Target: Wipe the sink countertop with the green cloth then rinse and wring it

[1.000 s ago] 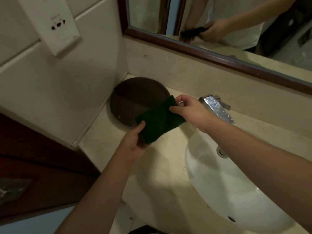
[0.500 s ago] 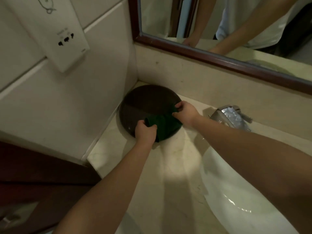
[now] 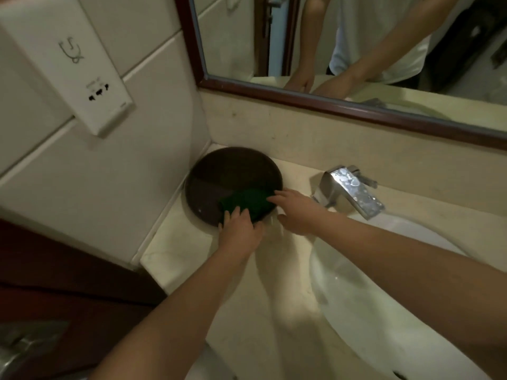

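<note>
On the dark round tray [image 3: 219, 174] in the counter corner lies the green cloth [image 3: 247, 201] | left hand [image 3: 241, 229] presses its near edge, fingers flat | right hand [image 3: 296, 212] touches its right edge, fingers stretched out | countertop [image 3: 274, 283] beige | faucet [image 3: 354, 190] and white sink [image 3: 370, 311] to the right

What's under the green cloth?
The green cloth lies on a round dark tray in the counter's corner. Both hands, left hand and right hand, rest on its edges. Anything between cloth and tray stays hidden.
</note>
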